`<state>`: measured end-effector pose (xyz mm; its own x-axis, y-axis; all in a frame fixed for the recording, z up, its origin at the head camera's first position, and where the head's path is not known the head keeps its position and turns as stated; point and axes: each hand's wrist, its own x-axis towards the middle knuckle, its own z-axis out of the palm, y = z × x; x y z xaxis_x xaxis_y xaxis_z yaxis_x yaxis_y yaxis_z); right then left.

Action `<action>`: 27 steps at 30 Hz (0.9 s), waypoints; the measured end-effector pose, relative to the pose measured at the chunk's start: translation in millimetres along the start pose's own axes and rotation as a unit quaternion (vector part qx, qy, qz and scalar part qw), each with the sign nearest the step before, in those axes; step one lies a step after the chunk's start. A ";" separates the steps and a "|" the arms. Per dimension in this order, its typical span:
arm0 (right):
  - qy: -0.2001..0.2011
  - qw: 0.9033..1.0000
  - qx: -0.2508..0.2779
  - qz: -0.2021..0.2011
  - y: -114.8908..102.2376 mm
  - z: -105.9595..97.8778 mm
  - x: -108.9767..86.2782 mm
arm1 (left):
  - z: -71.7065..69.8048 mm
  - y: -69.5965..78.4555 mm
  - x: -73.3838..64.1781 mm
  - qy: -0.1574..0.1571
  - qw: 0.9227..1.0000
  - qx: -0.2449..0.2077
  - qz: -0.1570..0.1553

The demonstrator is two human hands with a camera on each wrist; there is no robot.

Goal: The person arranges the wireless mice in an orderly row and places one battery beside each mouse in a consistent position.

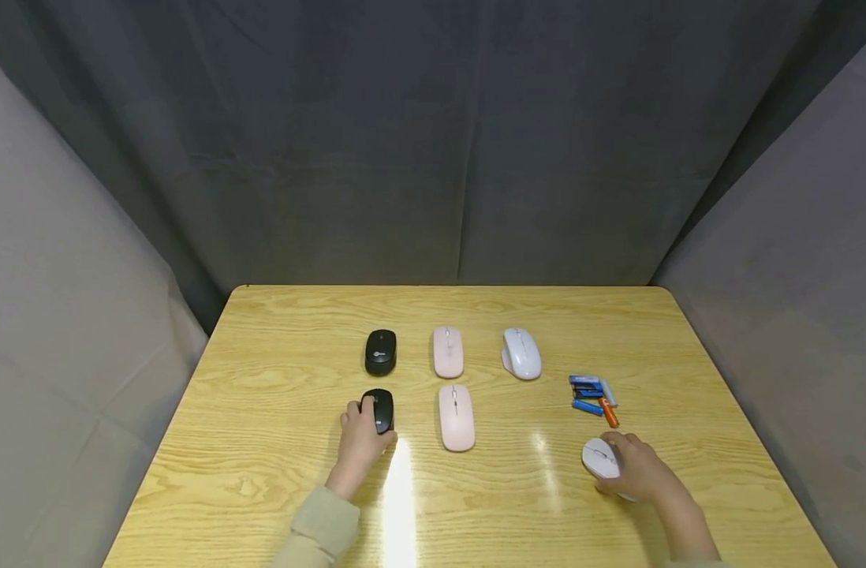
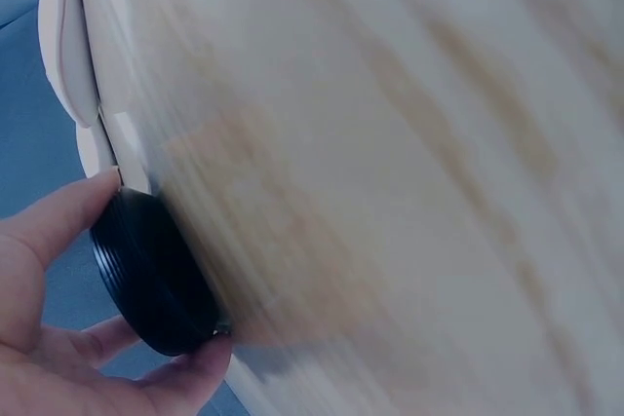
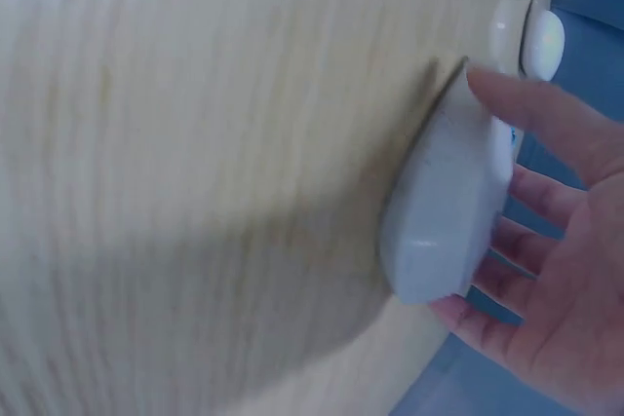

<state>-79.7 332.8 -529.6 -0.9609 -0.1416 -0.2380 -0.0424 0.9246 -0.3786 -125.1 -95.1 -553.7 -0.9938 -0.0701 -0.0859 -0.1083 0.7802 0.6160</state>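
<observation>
My left hand grips a black computer mouse at the left of the table. In the left wrist view, the thumb is at one end of this black mouse and the fingertips are at the other. Over at the right, my right hand holds a white mouse. The right wrist view shows the white mouse low at the tabletop, with thumb and fingers around its sides. The palm covers part of it in the head view.
Beyond the left hand lies another black mouse. Two pink mice, one nearer and one farther, lie mid-table. A second white mouse is at the back. Several blue batteries and an orange battery lie beyond the right hand.
</observation>
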 end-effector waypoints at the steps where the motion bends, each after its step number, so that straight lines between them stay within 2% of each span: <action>1: 0.004 1.000 0.001 -0.001 0.0 1.2 0.1 | 0.3 -0.3 0.1 0.000 1.000 0.000 0.000; 13: 0.021 1.000 -0.009 -0.001 -2.5 4.6 0.3 | -0.5 0.3 -1.0 0.000 1.000 -0.001 -0.002; 17: 0.024 1.000 0.007 0.009 -6.8 3.4 3.2 | -0.8 0.7 -1.4 -0.001 1.000 -0.002 0.001; 20: 0.038 0.999 0.032 0.017 -15.8 0.5 8.6 | -0.6 0.0 -1.5 0.002 1.000 -0.003 0.003; 27: 0.099 0.992 0.063 0.039 -48.5 -6.5 25.3 | -0.4 -0.7 -1.8 0.004 1.000 -0.003 0.006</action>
<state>-103.8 286.7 -511.4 -0.9954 0.0127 -0.0953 0.0568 0.8769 -0.4773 -123.3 -95.7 -553.7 -0.9952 -0.0655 -0.0730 -0.0968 0.7769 0.6222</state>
